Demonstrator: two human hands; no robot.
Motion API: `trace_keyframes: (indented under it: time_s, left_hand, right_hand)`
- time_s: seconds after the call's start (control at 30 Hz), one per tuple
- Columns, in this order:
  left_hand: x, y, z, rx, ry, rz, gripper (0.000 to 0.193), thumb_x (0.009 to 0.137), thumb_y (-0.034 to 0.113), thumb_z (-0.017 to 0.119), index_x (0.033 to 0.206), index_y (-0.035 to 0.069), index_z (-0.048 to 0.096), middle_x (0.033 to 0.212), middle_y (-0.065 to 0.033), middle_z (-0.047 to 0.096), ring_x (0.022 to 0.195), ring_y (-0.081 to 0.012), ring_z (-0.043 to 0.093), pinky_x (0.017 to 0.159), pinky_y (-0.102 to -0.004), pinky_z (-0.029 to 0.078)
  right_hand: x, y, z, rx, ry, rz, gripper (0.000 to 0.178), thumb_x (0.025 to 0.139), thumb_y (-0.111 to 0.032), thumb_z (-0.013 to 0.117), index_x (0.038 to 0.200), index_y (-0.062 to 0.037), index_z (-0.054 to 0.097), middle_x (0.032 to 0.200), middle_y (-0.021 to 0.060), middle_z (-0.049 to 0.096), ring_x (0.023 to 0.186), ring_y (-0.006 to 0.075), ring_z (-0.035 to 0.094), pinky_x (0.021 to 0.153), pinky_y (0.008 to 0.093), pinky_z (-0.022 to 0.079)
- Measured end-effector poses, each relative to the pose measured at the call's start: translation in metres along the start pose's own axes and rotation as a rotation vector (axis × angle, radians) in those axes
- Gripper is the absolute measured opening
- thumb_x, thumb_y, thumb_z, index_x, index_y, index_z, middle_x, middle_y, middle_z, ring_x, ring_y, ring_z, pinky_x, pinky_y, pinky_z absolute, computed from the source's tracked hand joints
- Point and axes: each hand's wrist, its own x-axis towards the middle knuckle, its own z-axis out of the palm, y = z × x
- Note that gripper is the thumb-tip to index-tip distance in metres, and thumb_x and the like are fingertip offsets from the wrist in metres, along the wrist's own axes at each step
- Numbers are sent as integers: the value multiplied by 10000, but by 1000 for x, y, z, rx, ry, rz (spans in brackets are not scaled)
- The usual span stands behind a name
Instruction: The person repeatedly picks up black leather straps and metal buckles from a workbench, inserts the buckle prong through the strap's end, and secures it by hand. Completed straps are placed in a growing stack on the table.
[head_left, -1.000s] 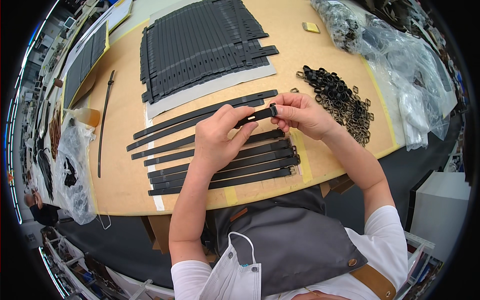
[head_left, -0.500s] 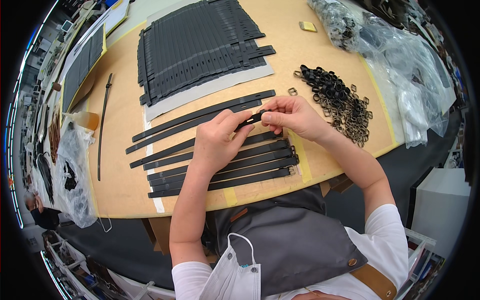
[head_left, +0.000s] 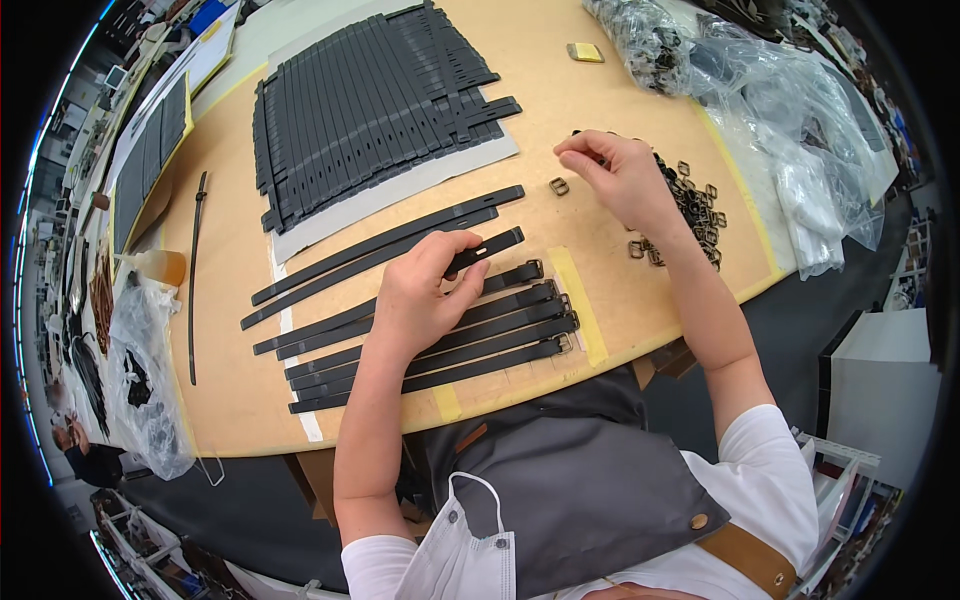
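Observation:
My left hand (head_left: 425, 290) pinches a black leather strap (head_left: 500, 246) near its slotted end, holding that end just above the table. My right hand (head_left: 625, 185) hovers at the edge of a pile of metal buckles (head_left: 705, 225), thumb and fingertips pressed together; what is between them, if anything, I cannot make out. It hides most of the small black loops. A single buckle (head_left: 559, 186) lies left of that hand. Two straps without buckles (head_left: 390, 245) lie beyond my left hand. Nearer me, several straps with buckles (head_left: 500, 345) lie side by side.
A large stack of black straps (head_left: 370, 110) covers the far middle, on a grey sheet. Clear plastic bags (head_left: 800, 130) sit far right. Toward the left are a thin dark strap (head_left: 197, 290), a bottle of amber liquid (head_left: 160, 266) and another plastic bag (head_left: 150, 370).
My right hand has let go of the strap end and moved right and away to the pile of buckles and loops. My left hand still holds the strap.

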Motion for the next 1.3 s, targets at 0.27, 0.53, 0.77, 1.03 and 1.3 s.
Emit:
trace_keyframes:
  time_s: [0.27, 0.53, 0.77, 1.03, 1.3]
  left_hand:
    - [-1, -2, -3, 42, 43, -32, 215, 875, 70, 777, 1070, 26, 699, 850, -56, 699, 679, -132, 618, 627, -255, 503]
    - [-1, -4, -3, 85, 36, -20, 208, 865, 74, 769, 1053, 30, 692, 937, -88, 734, 694, -196, 685, 631, -299, 562]
    - [-1, -6, -2, 73, 28, -35, 207, 877, 71, 772, 1061, 20, 691, 851, -63, 687, 689, -142, 621, 647, -275, 523]
    - [-2, -7, -4, 80, 38, -43, 206, 874, 73, 770, 1059, 24, 694, 838, -61, 682, 685, -145, 619, 647, -274, 517]
    - [-1, -7, -3, 75, 33, -61, 204, 873, 73, 770, 1056, 26, 694, 827, -58, 673, 687, -143, 615, 647, -274, 513]
  right_hand:
    - [0, 15, 5, -326, -184, -118, 198, 884, -183, 764, 1042, -63, 762, 969, 81, 696, 1003, 249, 668, 916, 389, 540]
    - [2, 20, 17, -199, -248, -98, 163, 896, -80, 755, 1039, -7, 730, 973, 104, 681, 846, 213, 690, 806, 335, 571]
    - [5, 16, 15, -102, -343, -107, 170, 884, -24, 704, 1054, -9, 713, 1023, 115, 697, 915, 229, 706, 841, 341, 574]
    - [3, 12, -2, -42, -409, -183, 171, 886, -64, 717, 1048, -11, 726, 993, 81, 695, 936, 186, 695, 810, 327, 571]
    - [-11, -5, 20, -222, -254, 49, 199, 916, -243, 740, 997, -71, 797, 889, 94, 779, 817, 220, 750, 781, 336, 587]
